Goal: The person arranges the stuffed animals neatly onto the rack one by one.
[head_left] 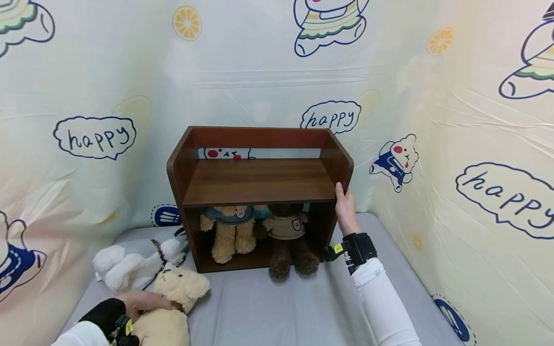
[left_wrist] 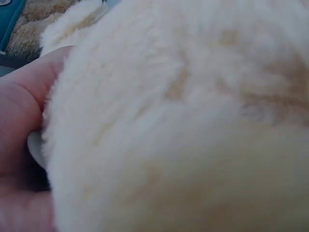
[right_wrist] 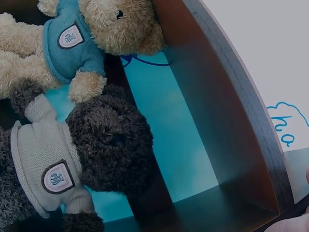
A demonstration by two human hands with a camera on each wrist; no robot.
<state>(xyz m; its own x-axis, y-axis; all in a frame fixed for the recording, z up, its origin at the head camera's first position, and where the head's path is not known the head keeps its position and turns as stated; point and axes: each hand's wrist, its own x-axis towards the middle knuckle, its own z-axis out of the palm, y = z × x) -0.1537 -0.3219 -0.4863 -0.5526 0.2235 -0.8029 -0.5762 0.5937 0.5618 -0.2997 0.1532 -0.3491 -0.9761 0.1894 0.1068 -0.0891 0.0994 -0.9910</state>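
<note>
My left hand (head_left: 149, 302) grips a cream plush toy (head_left: 162, 329) around the neck, at the lower left of the head view. Pale fur (left_wrist: 159, 121) fills most of the left wrist view, with the hand along its left side. At the right side panel of a brown wooden shelf (head_left: 259, 180), my right hand (head_left: 346, 211) holds the front edge, thumb pointing up. Inside the lower compartment sit a tan teddy bear (head_left: 233, 235) in a blue sweater and a dark brown teddy bear (head_left: 289, 240) in a light sweater. The shelf board hides much of their heads.
A white plush toy (head_left: 130, 264) lies left of the shelf, beside the cream one. Everything stands on a grey cloth surface (head_left: 259, 307). Printed curtains (head_left: 242, 81) hang behind and on both sides.
</note>
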